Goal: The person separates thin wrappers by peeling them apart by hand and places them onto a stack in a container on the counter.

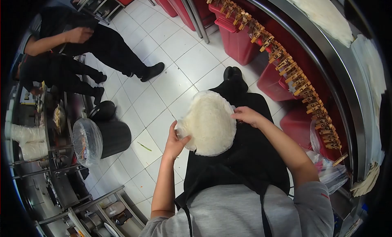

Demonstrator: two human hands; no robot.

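A round, thin, off-white sheet (210, 124), like flat dough, is held up in front of the black apron. Its left side is folded or crumpled where my left hand (175, 143) grips it, the thumb on top and the fingers behind. At the sheet's right edge my right hand (247, 115) pinches the rim between thumb and fingers. What lies under the sheet is hidden.
Two people in dark clothes stand at the upper left; one person's hand (79, 35) shows. A black bin (116, 139) stands at left. Many wooden clips (292, 69) line the counter edge (343, 69) at right, above red bins (239, 39). White sheets (326, 14) lie on the counter.
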